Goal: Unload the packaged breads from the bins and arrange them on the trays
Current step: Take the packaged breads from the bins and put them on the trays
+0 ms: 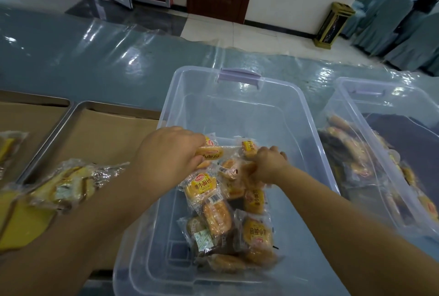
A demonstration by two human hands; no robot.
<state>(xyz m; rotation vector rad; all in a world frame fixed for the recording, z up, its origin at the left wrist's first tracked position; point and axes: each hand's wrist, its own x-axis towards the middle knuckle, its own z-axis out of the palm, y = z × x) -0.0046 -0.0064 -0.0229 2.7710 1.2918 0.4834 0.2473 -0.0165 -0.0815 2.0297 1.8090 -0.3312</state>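
Task is partway. The clear bin in the middle is mostly emptied: its far half is bare, and a loose pile of packaged breads is left in the near half. A second bin to the right has breads heaped along its left side, apparently untouched. On the left, the near tray, lined with brown paper, holds a few wrapped breads at its near-left end, with most of the tray bare. A further tray at far left shows one packet at the frame edge. So judged: some breads placed, many left to move, both bins to clear.

Both hands are down inside the middle bin, at the far edge of the pile. The left hand has its fingers closed around a yellow-label bread packet, which sticks out to the right of the fist, lifted slightly above the pile. The right hand is curled tight, fingers wrapped on an orange bread packet on its left side; part of the packet is hidden under the hand. Another small packet lies just beyond it, touching or nearly so; cannot tell if it is gripped too. The two hands are near each other, apart.

The counter is covered in clear plastic sheet.
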